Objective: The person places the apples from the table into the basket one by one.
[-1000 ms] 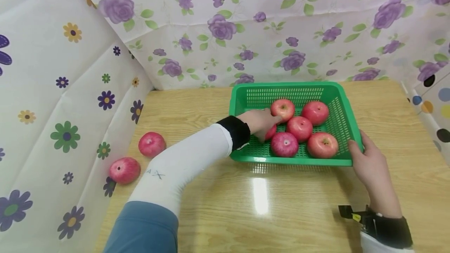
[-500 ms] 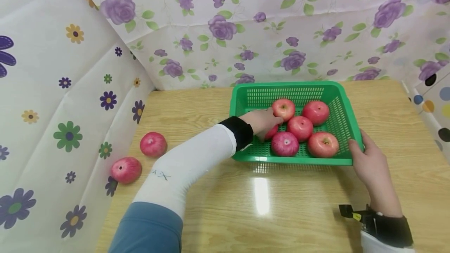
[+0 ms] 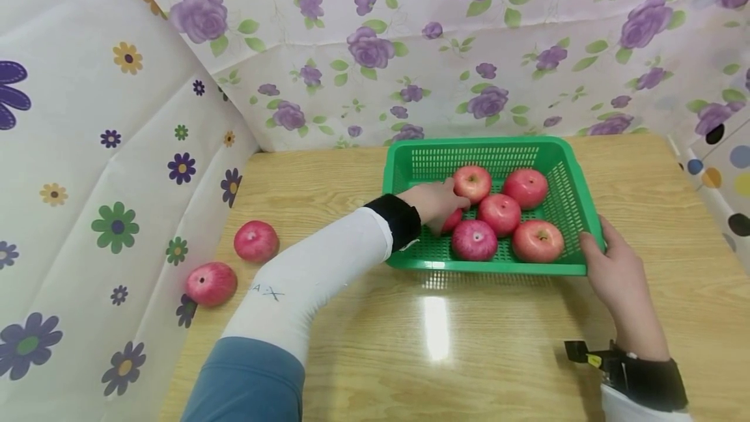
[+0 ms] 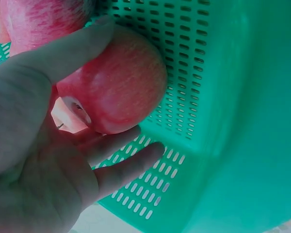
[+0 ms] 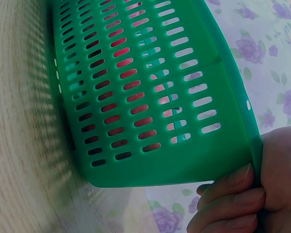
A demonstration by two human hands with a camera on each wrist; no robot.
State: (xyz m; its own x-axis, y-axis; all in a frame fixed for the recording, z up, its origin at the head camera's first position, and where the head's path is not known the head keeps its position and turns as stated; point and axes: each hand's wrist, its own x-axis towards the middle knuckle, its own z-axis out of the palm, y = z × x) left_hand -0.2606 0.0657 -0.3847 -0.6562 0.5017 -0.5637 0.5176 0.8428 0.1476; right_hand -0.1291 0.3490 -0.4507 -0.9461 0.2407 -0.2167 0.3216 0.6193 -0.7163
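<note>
In the head view my left hand (image 3: 435, 204) reaches into the left part of a green plastic basket (image 3: 486, 268). It grips a red apple (image 3: 452, 221), mostly covered by the hand there. The left wrist view shows the thumb over this apple (image 4: 123, 80) and the fingers along its other side, close to the basket wall. Around it in the basket lie several more apples, among them a dark-striped apple (image 3: 474, 240) and a paler apple (image 3: 472, 183). My right hand (image 3: 622, 279) holds the basket's front right corner, fingers (image 5: 233, 196) curled under the rim in the right wrist view.
Two loose apples lie on the wooden table (image 3: 375, 370) at the left, one apple (image 3: 256, 241) behind another apple (image 3: 211, 284). A flowered cloth (image 3: 328, 83) hangs behind the basket, and another patterned sheet (image 3: 146, 213) borders the table's left side.
My left forearm has shifted slightly to the right, while the left hand stays at the same apple. The right hand keeps its hold on the basket corner. The basket stays in place.
</note>
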